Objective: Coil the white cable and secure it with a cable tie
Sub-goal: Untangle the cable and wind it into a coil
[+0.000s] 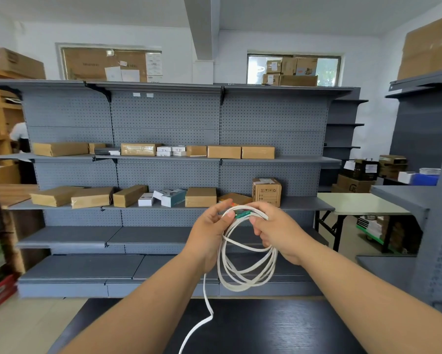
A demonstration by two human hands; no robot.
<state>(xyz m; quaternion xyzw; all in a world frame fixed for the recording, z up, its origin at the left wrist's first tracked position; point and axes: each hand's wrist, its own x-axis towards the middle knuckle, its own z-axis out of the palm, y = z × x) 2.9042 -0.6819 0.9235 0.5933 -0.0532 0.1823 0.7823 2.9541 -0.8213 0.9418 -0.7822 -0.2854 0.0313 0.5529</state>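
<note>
**White cable (248,267) coiled between two hands, green tie (243,213) at the top**

White loops, several turns, hang in the air from both hands. The left hand (209,227) grips the top left of the coil, fingers curled round the strands and thumb pressing on them. The right hand (278,233) grips the top right, fingers wrapped round the bundle. The green tie lies across the strands between the two thumbs; which hand pinches it I cannot tell. A loose tail of cable drops from under the left hand, kinks, touches the dark table (278,328) and runs off the bottom of the view.

The coil's lowest loop hangs just above the table's far edge, apart from it. Beyond the edge stands grey shelving (163,113), well apart from the hands. Closed brown boxes (200,197) and a few white ones lie in rows on its two middle shelves; one taller carton (266,191) stands upright just behind the right hand. At far right a blue bin (425,179) sits on a shelf, its contents hidden. A pale folding table (360,203) stands to the right of the shelving.
</note>
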